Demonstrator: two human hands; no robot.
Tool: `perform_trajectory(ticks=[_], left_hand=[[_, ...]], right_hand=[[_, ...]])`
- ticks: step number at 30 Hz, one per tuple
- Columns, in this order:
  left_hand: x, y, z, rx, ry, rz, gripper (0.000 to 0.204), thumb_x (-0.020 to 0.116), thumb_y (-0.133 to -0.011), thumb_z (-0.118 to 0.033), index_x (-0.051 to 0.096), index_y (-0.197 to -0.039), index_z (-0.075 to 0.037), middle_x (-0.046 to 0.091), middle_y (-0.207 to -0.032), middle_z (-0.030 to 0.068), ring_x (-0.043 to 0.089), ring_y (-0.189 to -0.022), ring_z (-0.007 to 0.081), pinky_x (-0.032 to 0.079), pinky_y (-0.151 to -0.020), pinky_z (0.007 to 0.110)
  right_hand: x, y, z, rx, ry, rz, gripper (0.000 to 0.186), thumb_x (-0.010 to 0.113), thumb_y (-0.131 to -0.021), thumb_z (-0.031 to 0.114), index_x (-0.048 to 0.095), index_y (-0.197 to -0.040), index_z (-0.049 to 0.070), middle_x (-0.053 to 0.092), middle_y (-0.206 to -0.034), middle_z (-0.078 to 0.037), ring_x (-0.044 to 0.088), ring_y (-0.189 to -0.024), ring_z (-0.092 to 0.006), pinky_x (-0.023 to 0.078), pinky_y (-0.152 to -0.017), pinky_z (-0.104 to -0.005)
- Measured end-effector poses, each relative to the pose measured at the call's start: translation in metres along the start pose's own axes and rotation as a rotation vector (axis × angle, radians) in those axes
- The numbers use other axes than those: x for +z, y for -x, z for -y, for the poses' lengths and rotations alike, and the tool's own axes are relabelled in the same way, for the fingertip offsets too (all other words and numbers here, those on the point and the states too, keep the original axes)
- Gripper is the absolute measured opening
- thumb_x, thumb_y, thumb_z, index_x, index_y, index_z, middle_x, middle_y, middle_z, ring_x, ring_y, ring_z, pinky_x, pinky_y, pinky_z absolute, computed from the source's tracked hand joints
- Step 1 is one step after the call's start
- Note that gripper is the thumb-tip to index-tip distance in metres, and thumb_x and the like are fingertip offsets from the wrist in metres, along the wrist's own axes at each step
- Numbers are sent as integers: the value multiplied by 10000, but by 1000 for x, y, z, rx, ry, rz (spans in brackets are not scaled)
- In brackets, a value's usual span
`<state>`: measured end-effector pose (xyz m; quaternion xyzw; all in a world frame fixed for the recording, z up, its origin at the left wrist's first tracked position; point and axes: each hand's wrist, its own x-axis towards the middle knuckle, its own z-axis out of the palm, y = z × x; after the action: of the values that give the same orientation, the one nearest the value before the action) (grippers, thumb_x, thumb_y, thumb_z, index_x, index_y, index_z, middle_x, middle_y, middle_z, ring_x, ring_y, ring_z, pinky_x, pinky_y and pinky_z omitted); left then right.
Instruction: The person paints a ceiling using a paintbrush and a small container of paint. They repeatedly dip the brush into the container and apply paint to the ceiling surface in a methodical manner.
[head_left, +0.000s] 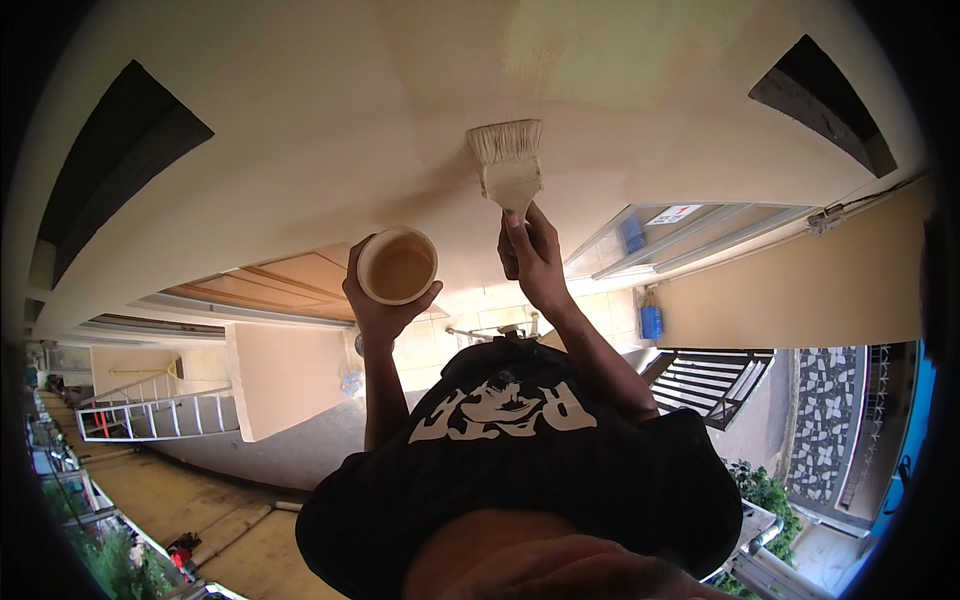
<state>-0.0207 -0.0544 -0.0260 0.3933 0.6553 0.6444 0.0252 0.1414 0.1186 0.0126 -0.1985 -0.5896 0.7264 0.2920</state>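
Observation:
My left hand (378, 318) is wrapped round a small pale cup (404, 299), its thumb along one side. Inside the cup lies a beige-brown liquid (400, 268) that looks like paint. To the right of it, my right hand (533, 255) grips the handle of a wide, flat paintbrush (512, 182), pale and paint-coated. The bristles point up and away from me at the beige wall surface (400, 120). Whether their tips touch it I cannot tell. Beyond the brush, the surface carries a yellowish-green patch (590, 55).
Dark openings flank the surface at left (125, 165) and right (828, 105). A glazed window frame (690, 240) lies right of my right hand, with a blue container (651, 322) below. An aluminium ladder (165, 416) rests at far left. A black barred gate (708, 385) stands at lower right.

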Motion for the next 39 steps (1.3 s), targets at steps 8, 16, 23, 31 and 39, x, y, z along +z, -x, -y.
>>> perform_trajectory(ticks=[8, 16, 23, 31, 39], left_hand=[[10, 5, 5, -119, 48, 31, 812, 954, -576, -136, 587, -1296, -61, 681, -1190, 77, 665, -1084, 234, 545, -959, 395], [7, -3, 4, -9, 23, 37, 826, 960, -580, -164, 586, -1310, -58, 674, -1218, 95, 667, -1097, 253, 544, -968, 402], [-4, 11, 11, -52, -24, 27, 844, 1001, -561, -146, 577, -1283, -37, 693, -1164, 111, 695, -1042, 249, 583, -924, 394], [1, 6, 4, -61, -4, 60, 843, 971, -578, -156, 580, -1315, -39, 688, -1201, 96, 678, -1081, 241, 554, -956, 386], [0, 11, 14, -54, -14, 51, 903, 1029, -550, -192, 560, -1306, -39, 686, -1188, 120, 694, -1063, 250, 588, -929, 394]], right_hand=[[18, 14, 13, -100, 193, -29, 477, 381, -1139, 424, 575, -1073, -7, 530, -680, -37, 534, -606, -127, 456, -581, -326], [9, -19, -49, -94, 315, -106, 555, 344, -1141, 464, 625, -1084, -12, 535, -621, -70, 552, -550, -171, 463, -566, -358], [-17, 21, -48, -70, 390, -118, 522, 353, -1148, 422, 620, -1054, -17, 492, -614, -39, 502, -560, -143, 425, -552, -331], [-7, -34, -37, -280, 277, -150, 507, 366, -1154, 422, 527, -895, 16, 431, -630, 21, 377, -549, -71, 329, -502, -281], [-19, 27, -44, 16, 327, -198, 599, 344, -1137, 484, 630, -1025, -30, 435, -596, -23, 458, -562, -114, 392, -541, -320]])
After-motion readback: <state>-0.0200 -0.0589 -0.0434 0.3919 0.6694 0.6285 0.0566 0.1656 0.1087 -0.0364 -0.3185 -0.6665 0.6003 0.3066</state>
